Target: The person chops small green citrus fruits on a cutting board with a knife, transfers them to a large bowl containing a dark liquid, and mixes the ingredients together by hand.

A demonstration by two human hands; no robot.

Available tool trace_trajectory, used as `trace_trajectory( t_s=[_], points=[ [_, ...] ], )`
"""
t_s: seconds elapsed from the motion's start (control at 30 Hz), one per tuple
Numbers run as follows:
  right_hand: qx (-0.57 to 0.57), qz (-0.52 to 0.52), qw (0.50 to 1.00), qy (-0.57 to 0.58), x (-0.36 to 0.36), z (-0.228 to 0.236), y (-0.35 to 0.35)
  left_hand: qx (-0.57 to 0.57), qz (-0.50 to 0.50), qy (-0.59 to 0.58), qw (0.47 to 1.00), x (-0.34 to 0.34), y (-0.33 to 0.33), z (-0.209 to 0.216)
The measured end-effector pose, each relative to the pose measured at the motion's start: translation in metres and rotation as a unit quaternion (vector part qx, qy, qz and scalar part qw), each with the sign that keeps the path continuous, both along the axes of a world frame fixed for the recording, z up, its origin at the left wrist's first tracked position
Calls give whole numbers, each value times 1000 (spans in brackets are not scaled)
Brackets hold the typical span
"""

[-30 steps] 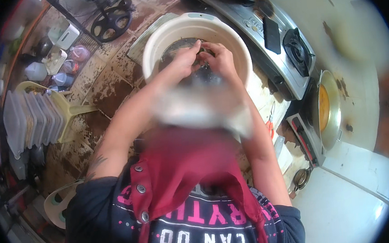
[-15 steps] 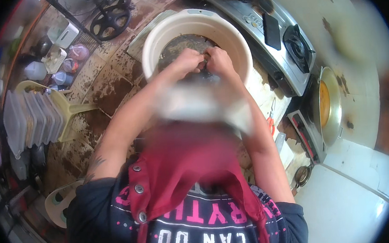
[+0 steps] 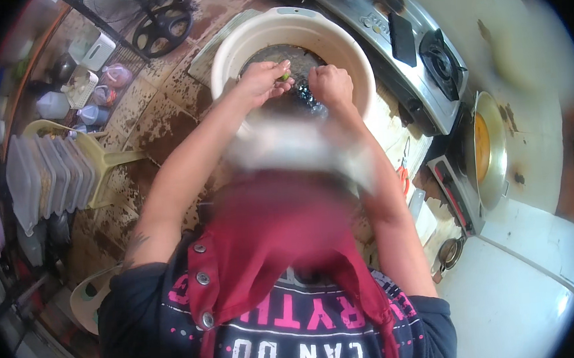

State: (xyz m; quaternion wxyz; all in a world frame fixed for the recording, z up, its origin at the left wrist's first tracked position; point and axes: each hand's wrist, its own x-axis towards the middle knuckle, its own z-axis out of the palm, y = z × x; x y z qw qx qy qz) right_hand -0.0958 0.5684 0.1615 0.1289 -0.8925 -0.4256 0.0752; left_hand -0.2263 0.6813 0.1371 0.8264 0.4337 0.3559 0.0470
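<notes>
A large cream plastic basin (image 3: 360,61) stands in front of me, with dark, wet-looking contents (image 3: 285,54) whose kind I cannot make out. Over its left part is my left hand (image 3: 263,82), pinching a small green piece (image 3: 285,76) between thumb and fingers. To the right, apart from it, my right hand (image 3: 331,85) is closed in a fist above the basin; whatever it may hold is hidden. Below and between the hands, something dark and glossy (image 3: 306,96) glints in the basin.
On the right are a gas stove (image 3: 427,92) with a black phone-like slab (image 3: 402,40) on it, a wide pan (image 3: 491,155) of orange-yellow contents and orange-handled scissors (image 3: 403,176). At left stand lidded plastic containers (image 3: 50,172) beside a yellowish stool (image 3: 109,161).
My hands were together over the basin and have moved apart, the left one leftward and the right one to the right. The green piece now shows in my left fingers.
</notes>
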Motion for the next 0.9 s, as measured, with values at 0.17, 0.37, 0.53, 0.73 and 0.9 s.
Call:
trace_trajectory(
  t_s=[0.17,0.37,0.53,0.73,0.9],
  points=[
    [108,-91,960,243,4,15,4,-88,45,-59,993,9,-7,-8],
    [229,88,938,244,-1,-2,-7,-98,5,-157,983,13,-9,-9],
    [277,100,941,166,-12,-2,-8,-66,37,-111,991,11,-18,-1],
    [285,118,947,89,-21,3,-3,-4,35,-144,989,11,-17,-2],
    [252,116,960,44,-13,7,0,17,46,-119,992,19,-25,9]
  ],
)
